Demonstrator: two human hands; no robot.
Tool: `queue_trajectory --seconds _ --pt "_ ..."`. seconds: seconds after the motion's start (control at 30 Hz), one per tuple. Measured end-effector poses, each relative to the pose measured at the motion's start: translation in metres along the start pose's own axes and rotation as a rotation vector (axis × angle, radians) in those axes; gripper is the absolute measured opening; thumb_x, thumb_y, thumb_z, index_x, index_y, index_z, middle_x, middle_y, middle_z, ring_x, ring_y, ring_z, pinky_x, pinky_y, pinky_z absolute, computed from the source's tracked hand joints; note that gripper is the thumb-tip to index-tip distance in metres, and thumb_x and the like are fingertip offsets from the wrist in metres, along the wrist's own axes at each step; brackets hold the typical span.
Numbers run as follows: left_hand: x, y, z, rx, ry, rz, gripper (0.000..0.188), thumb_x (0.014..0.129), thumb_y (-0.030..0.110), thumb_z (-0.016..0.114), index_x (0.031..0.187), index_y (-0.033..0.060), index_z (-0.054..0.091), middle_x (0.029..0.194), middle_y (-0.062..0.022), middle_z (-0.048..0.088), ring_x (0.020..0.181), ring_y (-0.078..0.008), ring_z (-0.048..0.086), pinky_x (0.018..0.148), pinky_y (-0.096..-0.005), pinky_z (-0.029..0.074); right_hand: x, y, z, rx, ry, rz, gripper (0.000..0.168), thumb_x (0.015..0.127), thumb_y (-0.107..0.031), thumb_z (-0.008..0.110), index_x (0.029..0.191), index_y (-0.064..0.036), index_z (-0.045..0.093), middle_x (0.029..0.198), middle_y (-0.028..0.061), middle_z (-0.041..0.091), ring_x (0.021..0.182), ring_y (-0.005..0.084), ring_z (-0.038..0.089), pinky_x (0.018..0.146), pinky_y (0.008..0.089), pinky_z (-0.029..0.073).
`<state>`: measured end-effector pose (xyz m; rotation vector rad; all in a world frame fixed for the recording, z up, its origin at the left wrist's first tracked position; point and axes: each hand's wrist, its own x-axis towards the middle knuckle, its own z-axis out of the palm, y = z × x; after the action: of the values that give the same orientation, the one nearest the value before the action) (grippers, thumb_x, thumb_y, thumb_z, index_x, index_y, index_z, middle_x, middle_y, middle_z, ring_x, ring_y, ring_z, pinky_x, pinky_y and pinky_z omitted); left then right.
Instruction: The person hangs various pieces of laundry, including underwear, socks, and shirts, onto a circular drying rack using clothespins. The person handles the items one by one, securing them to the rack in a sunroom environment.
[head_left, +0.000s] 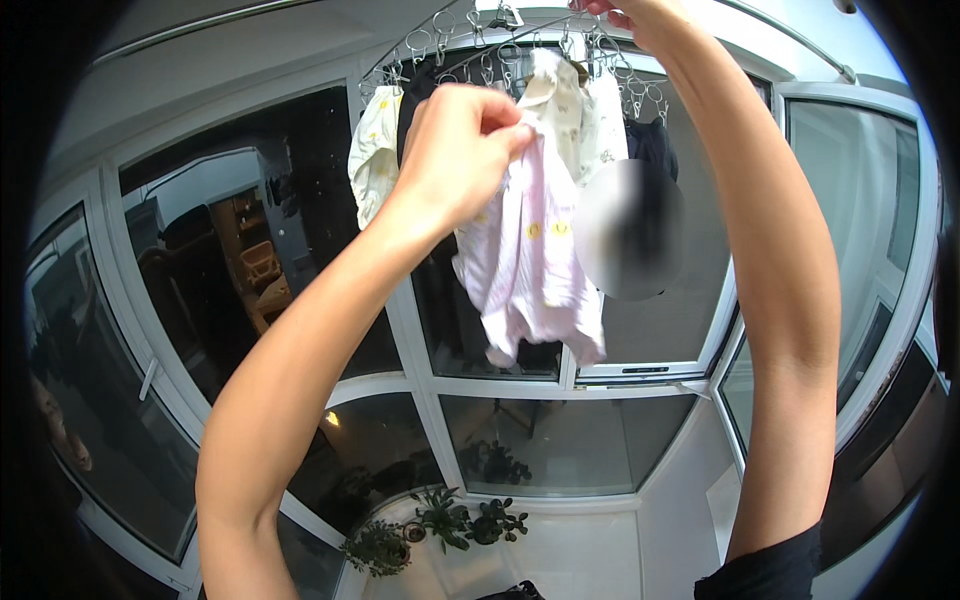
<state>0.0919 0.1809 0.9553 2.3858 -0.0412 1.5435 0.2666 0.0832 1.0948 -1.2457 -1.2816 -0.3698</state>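
Observation:
My left hand (461, 154) pinches the upper edge of a small lilac garment (536, 262) with yellow face prints between thumb and fingers. The garment hangs down in loose folds. My right hand (637, 15) is raised to the top edge of the view, beside the metal clip hanger (517, 34), and is partly cut off; what its fingers hold cannot be made out. From the hanger's clips hang a pale garment with yellow prints (373, 154), a beige garment (556, 97), a white printed garment (606, 127) and dark clothing (654, 142).
White-framed windows (420, 330) surround the hanger, and an opened sash (855, 247) stands at right. Metal rails (202, 30) run overhead. Several potted plants (442, 517) stand on the pale floor (577, 547) below. A blurred round patch covers part of the view beside the lilac garment.

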Motion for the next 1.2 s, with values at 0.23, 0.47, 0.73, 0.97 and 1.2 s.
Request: queue_trajectory --seconds 0.23,0.47,0.73,0.97,1.2 --pt "-0.042 0.003 -0.018 -0.175 -0.055 -0.018 0.037 0.083 -0.002 0.063 0.12 -0.0006 0.058 0.078 -0.0027 0.065 0.07 -0.0056 0.058 0.067 -0.0217 0.047 -0.011 0.055 -0.02 -0.305 0.23 0.039 0.053 0.076 -0.049 0.076 0.095 -0.001 0.063 0.08 0.0037 0.057 0.067 0.008 0.053 0.058 0.0207 0.046" --pt "-0.052 0.001 -0.026 -0.215 -0.181 -0.224 0.025 0.083 -0.004 0.061 0.108 -0.0011 0.064 0.079 -0.001 0.063 0.071 -0.005 0.054 0.067 -0.0206 0.045 -0.011 0.089 -0.002 0.19 -0.008 0.208 0.04 0.082 -0.038 0.074 0.096 -0.001 0.068 0.073 -0.0016 0.057 0.062 0.0021 0.051 0.052 0.0151 0.045" --pt "-0.071 -0.004 -0.03 -0.2 -0.174 -0.274 0.016 0.083 -0.003 0.062 0.097 -0.0004 0.068 0.078 -0.0006 0.063 0.071 -0.0054 0.054 0.068 -0.022 0.046 -0.01 0.063 0.016 -0.348 0.058 0.08 0.04 0.077 -0.041 0.078 0.078 -0.002 0.071 0.057 -0.0008 0.056 0.044 0.0028 0.044 0.04 0.019 0.033" --pt "-0.092 0.001 -0.038 -0.12 -0.202 -0.258 0.014 0.082 -0.003 0.061 0.095 -0.0019 0.066 0.075 -0.0019 0.062 0.069 -0.0064 0.052 0.065 -0.0236 0.044 -0.001 0.068 0.013 -0.513 0.112 -0.004 0.039 0.078 -0.04 0.074 0.068 -0.002 0.07 0.056 0.0029 0.058 0.047 0.0097 0.052 0.047 0.0247 0.04" --pt "-0.111 -0.004 -0.048 -0.048 -0.351 -0.261 0.009 0.079 -0.003 0.059 0.087 -0.0026 0.063 0.076 -0.0028 0.06 0.069 -0.0087 0.051 0.067 -0.0245 0.044 0.006 0.072 -0.002 -0.436 0.052 -0.063 0.05 0.081 -0.053 0.065 0.084 -0.004 0.073 0.07 0.004 0.067 0.063 0.0118 0.056 0.06 0.0271 0.042"
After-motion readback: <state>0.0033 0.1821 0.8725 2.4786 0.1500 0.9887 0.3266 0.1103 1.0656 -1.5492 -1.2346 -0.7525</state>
